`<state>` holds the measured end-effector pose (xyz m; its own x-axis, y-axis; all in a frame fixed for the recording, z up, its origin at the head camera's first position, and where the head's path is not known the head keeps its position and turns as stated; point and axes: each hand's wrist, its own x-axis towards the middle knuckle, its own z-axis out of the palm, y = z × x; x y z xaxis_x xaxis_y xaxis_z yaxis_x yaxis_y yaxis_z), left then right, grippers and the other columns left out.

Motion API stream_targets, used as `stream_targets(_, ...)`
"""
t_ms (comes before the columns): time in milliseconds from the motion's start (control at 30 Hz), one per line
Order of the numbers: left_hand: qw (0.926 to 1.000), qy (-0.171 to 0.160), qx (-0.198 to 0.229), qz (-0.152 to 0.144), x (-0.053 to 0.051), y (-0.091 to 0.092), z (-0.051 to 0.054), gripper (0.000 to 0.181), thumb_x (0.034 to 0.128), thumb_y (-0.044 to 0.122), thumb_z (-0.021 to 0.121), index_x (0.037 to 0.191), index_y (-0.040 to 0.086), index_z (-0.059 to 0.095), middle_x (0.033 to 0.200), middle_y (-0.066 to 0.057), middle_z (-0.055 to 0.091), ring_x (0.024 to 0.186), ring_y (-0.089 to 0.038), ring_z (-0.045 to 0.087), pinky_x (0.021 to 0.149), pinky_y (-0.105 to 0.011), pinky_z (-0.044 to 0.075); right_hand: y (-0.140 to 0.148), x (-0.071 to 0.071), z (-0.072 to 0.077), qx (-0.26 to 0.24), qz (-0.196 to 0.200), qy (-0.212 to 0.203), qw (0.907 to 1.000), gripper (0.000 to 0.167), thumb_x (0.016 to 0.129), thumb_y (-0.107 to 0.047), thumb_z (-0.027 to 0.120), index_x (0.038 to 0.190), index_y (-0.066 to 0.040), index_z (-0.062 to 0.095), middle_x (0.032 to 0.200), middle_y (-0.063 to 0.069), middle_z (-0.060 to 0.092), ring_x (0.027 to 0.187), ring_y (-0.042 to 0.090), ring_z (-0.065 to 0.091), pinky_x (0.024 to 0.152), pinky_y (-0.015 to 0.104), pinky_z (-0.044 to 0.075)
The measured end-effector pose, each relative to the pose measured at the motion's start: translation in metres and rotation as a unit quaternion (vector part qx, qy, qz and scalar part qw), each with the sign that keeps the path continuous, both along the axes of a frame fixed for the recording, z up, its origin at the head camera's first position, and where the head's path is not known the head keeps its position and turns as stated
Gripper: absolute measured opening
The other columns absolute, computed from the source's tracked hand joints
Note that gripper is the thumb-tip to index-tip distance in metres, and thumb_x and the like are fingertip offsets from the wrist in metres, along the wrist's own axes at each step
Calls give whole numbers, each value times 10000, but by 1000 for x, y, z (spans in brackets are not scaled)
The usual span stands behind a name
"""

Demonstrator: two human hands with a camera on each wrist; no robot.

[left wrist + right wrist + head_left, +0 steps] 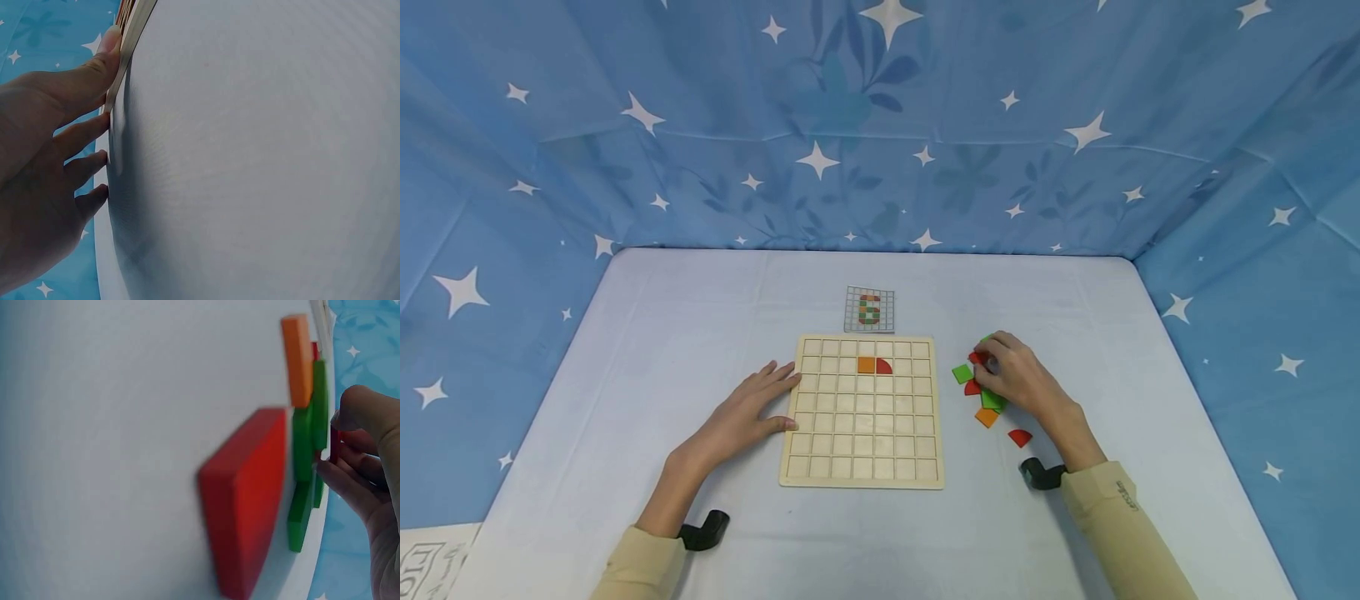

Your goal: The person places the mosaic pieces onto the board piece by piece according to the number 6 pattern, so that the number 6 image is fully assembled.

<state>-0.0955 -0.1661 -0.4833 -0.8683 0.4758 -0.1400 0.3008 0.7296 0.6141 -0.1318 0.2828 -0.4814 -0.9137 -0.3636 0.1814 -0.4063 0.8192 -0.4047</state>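
Left on board, right pinching a red piece

Nearest: my beige sleeves (638,565), with a black mount (703,531) at each wrist. Printed sheet (433,560) in the lower left corner, cut off by the frame.

Next, a loose quarter (1020,437), red, flat on the white table (865,542), short of the pile and apart from it.

Left hand (752,412): fingers spread and nearly straight, thumb out, tips touching the left edge of the board (861,483). No hold on anything.

Right hand (1021,372): thumb and fingers nearly together, pinching the red piece (335,445) right at the pile. It shows edge-on in the right wrist view; can't tell its full outline.

Pile is right of the board: orange square (987,417) nearest, then overlapping green pieces (992,400), a red quarter (972,387), and a green square (962,374) on its left side. My hand covers part, so can't count them.

Board lies flat, seven by seven. Second row from the far edge: orange tile (867,365) in the middle column, red tile (883,367) in the cell to its right.

Beyond it: card (869,310), gridded, small red-green-orange figure.

Far back: blue curtain (817,161), white stars.
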Motion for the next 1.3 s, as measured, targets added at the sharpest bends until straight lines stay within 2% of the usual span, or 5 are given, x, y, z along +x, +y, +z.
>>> stream_targets(233,10000,5,13,20,1,-1,-1,772,899,303,789,1560,91,451,1685,-91,313,1577,-392,187,1270,-613,173,-6,0,5,-720,269,62,9970,231,839,2,766,1067,30,737,1064,132,683,890,240,683,801,419,645)
stream_targets(433,10000,-51,-4,79,2,-2,1,769,903,300,786,1562,93,448,1688,-89,305,1580,-391,178,1272,-614,168,-18,-3,10,-1030,400,-36,9939,244,834,16,768,1078,13,750,1057,101,697,889,233,718,802,421,645)
stream_targets(867,9999,65,126,-63,1,-2,1,767,913,320,776,1567,100,442,1686,-96,308,1581,-381,182,1282,-588,165,-51,-12,21,-890,789,-482,9917,256,883,-51,788,1130,3,745,1122,92,680,955,211,702,827,403,631)
stream_targets(1067,9995,250,180,-32,2,-2,1,744,907,302,783,1543,73,472,1665,-134,342,1562,-417,215,1259,-627,192,-72,-20,25,-902,1193,-418,9879,233,878,-47,794,1102,1,753,1103,97,679,925,212,687,800,406,631)
stream_targets(1300,9999,99,91,-43,0,-2,0,759,912,314,778,1561,97,450,1681,-98,319,1580,-378,190,1279,-591,179,-93,-28,22,-860,1759,-225,9804,205,867,-36,794,1059,22,752,1074,120,672,903,223,665,763,362,622)
